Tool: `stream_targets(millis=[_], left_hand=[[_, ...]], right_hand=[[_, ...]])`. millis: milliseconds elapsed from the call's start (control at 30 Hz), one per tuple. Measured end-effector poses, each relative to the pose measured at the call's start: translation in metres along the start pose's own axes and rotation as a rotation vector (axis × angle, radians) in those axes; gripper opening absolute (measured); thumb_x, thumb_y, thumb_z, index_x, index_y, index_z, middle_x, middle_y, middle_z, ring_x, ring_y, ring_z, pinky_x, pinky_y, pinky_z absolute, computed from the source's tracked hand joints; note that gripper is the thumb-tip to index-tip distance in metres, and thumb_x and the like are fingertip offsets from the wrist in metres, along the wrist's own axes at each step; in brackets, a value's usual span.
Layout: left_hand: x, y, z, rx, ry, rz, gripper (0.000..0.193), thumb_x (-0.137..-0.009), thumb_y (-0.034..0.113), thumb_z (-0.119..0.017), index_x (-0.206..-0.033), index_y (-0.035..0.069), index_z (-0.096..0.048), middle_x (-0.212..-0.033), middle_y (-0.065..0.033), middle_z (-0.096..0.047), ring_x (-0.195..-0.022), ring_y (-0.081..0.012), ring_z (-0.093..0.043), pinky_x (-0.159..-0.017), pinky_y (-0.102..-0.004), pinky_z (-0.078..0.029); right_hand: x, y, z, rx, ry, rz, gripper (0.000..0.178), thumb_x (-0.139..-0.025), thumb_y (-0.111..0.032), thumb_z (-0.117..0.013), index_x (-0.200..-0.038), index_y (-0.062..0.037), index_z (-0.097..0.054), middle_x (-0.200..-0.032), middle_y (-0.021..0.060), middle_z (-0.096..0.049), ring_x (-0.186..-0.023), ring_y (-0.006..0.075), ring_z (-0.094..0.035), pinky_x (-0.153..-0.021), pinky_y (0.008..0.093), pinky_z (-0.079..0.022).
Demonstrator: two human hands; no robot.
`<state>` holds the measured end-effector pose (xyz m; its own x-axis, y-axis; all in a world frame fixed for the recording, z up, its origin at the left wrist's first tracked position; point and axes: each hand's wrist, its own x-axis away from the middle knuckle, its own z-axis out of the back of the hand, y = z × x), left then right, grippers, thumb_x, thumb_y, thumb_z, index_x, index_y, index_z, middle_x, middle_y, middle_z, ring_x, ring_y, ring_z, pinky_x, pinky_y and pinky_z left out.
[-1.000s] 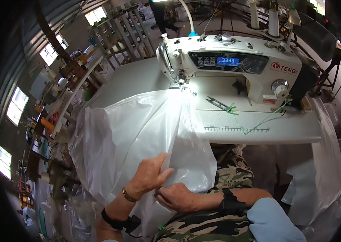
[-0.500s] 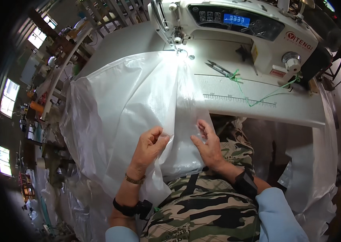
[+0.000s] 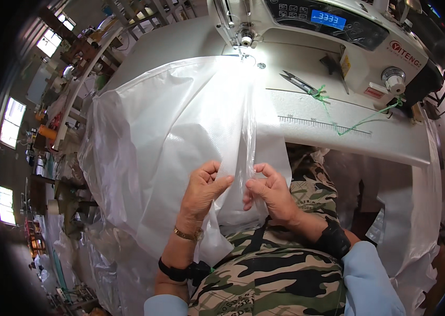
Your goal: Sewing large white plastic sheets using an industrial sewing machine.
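Note:
A large sheet of white woven plastic fabric (image 3: 164, 126) runs from under the needle of a sewing machine (image 3: 333, 31) down to my lap. Its far edge lies beneath the lit presser foot. My left hand (image 3: 202, 188) pinches the fabric's edge between thumb and fingers. Close to its right, my right hand (image 3: 272, 192) is closed on a thin, clear plastic layer (image 3: 250, 137) that hangs in a narrow fold beside the white fabric. Both hands are above my lap, nearer to me than the table's front edge.
Thread snips (image 3: 300, 82) tied with green string (image 3: 356, 126) rest on the machine table (image 3: 391, 142), behind a printed ruler strip. A dark tool (image 3: 334, 71) lies under the machine arm. More plastic sheeting (image 3: 409, 210) hangs at the right. Racks and windows stand at the left.
My right hand has moved left, closer to my left hand, and closed on the clear layer, now drawn into a narrow fold. The whole view has shifted slightly.

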<state>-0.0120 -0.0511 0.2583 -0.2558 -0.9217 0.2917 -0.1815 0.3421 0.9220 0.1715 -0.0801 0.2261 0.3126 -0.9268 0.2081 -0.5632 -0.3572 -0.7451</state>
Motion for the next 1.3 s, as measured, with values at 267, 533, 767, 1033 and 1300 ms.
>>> stream_targets(millis=[267,533,767,1033,1300], left_hand=[[0.002,-0.007,0.008,-0.053,-0.089,0.167,0.036,-0.084,0.001,-0.069,-0.118,-0.003,-0.057,-0.100,-0.0084,-0.068,-0.086,-0.0106,-0.066,-0.074,-0.0229,-0.054],[0.004,-0.001,0.021,-0.078,-0.016,0.038,0.037,-0.084,0.002,-0.070,-0.119,-0.005,-0.058,-0.101,-0.0085,-0.068,-0.087,-0.0096,-0.065,-0.076,-0.0214,-0.053],[0.002,-0.008,0.015,-0.089,0.006,0.019,0.031,-0.085,0.002,-0.069,-0.114,-0.004,-0.060,-0.096,-0.0072,-0.069,-0.082,-0.0079,-0.064,-0.071,-0.0213,-0.052],[0.014,0.006,-0.002,-0.914,0.224,-0.409,0.010,-0.090,0.007,-0.066,-0.097,0.001,-0.062,-0.065,-0.0088,-0.058,-0.054,-0.0134,-0.051,-0.052,-0.0297,-0.042],[0.021,0.029,0.000,-0.724,0.144,-0.460,0.009,-0.093,0.007,-0.063,-0.090,-0.001,-0.062,-0.065,-0.0031,-0.057,-0.060,-0.0071,-0.049,-0.054,-0.0252,-0.040]], right_hand=[[-0.006,0.013,-0.022,0.051,-0.103,-0.040,0.033,-0.095,-0.010,-0.063,-0.118,0.0010,-0.043,-0.079,0.0076,-0.063,-0.064,0.0129,-0.063,-0.057,0.0259,-0.050],[0.008,0.018,0.000,0.247,0.044,0.079,0.015,-0.098,-0.015,-0.060,-0.095,-0.0002,-0.058,-0.066,-0.0007,-0.059,-0.062,0.0047,-0.057,-0.058,0.0204,-0.045],[0.011,0.006,-0.011,0.389,-0.013,0.213,0.013,-0.098,-0.013,-0.060,-0.092,-0.0006,-0.058,-0.069,0.0004,-0.059,-0.062,0.0059,-0.055,-0.057,0.0230,-0.045],[-0.008,-0.024,-0.020,1.101,-0.221,0.718,0.019,-0.091,-0.016,-0.064,-0.080,-0.0032,-0.056,-0.066,0.0138,-0.058,-0.060,0.0327,-0.058,-0.055,0.0386,-0.045],[-0.003,-0.029,-0.022,1.200,-0.181,0.638,0.020,-0.088,-0.018,-0.068,-0.077,-0.0057,-0.057,-0.062,0.0112,-0.056,-0.057,0.0325,-0.055,-0.055,0.0414,-0.043]])
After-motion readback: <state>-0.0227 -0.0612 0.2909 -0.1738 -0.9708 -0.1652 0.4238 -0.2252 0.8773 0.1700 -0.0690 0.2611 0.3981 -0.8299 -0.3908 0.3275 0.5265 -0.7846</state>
